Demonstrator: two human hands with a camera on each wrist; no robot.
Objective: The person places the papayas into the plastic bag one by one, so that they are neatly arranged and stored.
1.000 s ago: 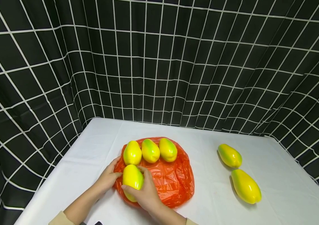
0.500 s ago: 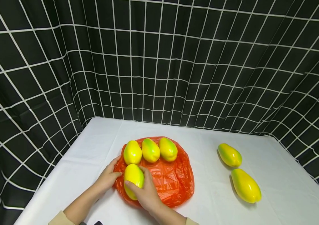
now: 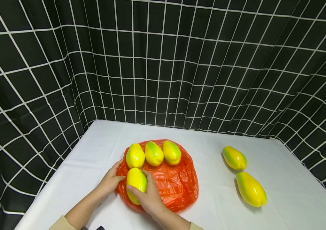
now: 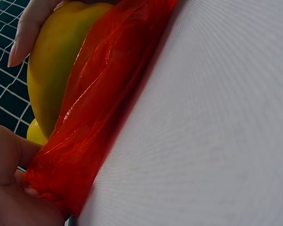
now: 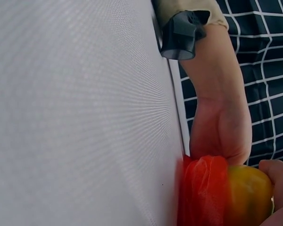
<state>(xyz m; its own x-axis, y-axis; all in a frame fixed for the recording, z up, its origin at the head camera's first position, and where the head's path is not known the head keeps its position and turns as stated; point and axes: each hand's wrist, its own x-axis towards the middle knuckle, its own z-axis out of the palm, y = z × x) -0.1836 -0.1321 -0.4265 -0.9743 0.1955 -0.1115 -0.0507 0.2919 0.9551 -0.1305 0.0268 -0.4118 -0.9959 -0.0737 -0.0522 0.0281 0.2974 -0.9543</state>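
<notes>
A red plastic bag (image 3: pixel 177 188) lies spread in a round on the white table, its rim standing up a little. My left hand (image 3: pixel 109 181) grips its left edge; in the left wrist view the film bunches between thumb and fingers (image 4: pixel 12 160). My right hand (image 3: pixel 151 195) holds a glossy yellow-green papaya (image 3: pixel 135 183) at the bag's front left, thumb on the near side and fingers round the far right. Bag film (image 5: pixel 205 188) covers the papaya's lower part in the right wrist view. Three more papayas (image 3: pixel 153 154) sit in a row along the bag's back.
Two papayas, a smaller one (image 3: pixel 235 158) and a larger one (image 3: pixel 251 189), lie on the white tablecloth (image 3: pixel 209 204) to the right. A black curtain with white grid lines (image 3: pixel 157 64) surrounds the table at the back and sides.
Over the first half second the right hand shifts the held papaya slightly to the right and back in the bag; since then it stays put. The left hand keeps its place.
</notes>
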